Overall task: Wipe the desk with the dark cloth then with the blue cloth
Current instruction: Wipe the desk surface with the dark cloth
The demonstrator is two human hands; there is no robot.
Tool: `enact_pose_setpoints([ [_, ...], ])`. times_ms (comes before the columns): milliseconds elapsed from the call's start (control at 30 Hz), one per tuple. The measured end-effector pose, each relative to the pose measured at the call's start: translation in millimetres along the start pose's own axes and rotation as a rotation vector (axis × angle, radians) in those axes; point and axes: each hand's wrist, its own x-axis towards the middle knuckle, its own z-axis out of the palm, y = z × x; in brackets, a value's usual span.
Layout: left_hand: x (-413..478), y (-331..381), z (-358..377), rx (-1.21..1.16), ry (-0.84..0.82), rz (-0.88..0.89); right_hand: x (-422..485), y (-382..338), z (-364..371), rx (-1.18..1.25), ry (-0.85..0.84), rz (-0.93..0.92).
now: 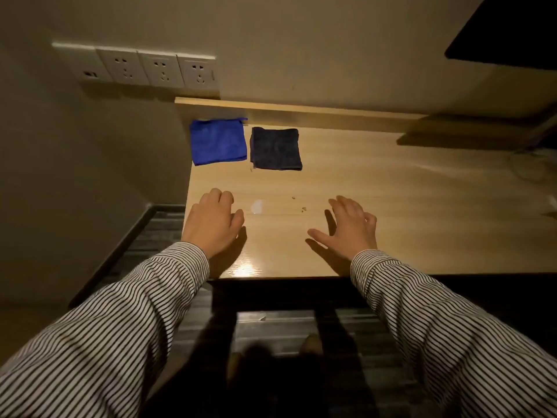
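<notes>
- Your left hand (212,224) is over the near-left corner of the desk (391,206), right by its left edge, fingers curled loosely and holding nothing; whether it touches the wood you cannot tell.
- Your right hand (349,227) is over the near middle of the desk, fingers spread and thumb out to the left, also empty.
- Between your hands the wood is bare apart from a bright glare spot and a few crumbs (303,209) just left of your right hand.
- The dark cloth (275,148) lies flat and folded square toward the back of the desk, ahead of the gap between your hands.
- The blue cloth (218,141) lies just beside it on the left, at the back-left corner, its left side along the desk's left edge.
- A raised wooden ledge (301,111) closes the back of the desk right behind both cloths.
- Off the left edge the desk drops to a dark floor (156,227); the near edge runs under your striped sleeves (168,285).
- To the right of the dark cloth the surface runs open and wide toward some dim clutter at the far right.
- Wall sockets (156,69) sit above the back-left corner.
</notes>
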Motion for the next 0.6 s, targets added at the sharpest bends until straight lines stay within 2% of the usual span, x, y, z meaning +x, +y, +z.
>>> enact_pose_setpoints([
  [267,49.1,14.7,29.9,-0.022,0.006,-0.037,42.8,32.9,30.7,0.009,-0.024,-0.007],
  [600,155.7,47.6,45.0,-0.032,0.085,0.084,62.4,49.6,52.9,-0.021,-0.054,-0.036],
])
